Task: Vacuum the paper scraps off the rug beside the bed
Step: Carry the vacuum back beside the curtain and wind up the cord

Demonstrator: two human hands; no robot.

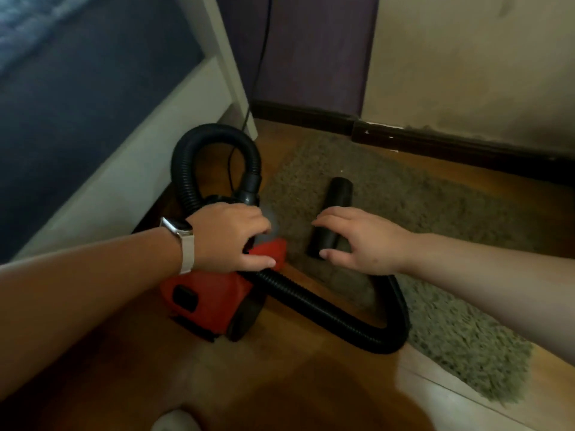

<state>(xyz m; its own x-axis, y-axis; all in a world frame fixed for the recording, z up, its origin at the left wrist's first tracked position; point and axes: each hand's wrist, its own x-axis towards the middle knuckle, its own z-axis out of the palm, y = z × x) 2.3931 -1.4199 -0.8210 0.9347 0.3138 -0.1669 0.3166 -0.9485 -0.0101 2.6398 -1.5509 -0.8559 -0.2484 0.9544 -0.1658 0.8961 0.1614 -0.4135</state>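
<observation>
A small red canister vacuum (208, 293) sits on the wooden floor beside the bed. Its black ribbed hose (326, 309) loops up over the body and curves across the floor to the rug's edge. My left hand (230, 237), with a watch on the wrist, rests on top of the vacuum, fingers curled over its red upper part. A black nozzle tube (339, 197) lies on the shaggy grey-green rug (451, 334). My right hand (364, 241) hovers over the tube's near end with fingers spread, holding nothing. I can make out no paper scraps on the rug.
The bed (77, 119) with its white frame stands at the left. A thin black cord (252, 88) runs down the purple wall behind the vacuum. A dark skirting board (466, 147) lines the walls at the back. Wooden floor (280, 384) fills the foreground.
</observation>
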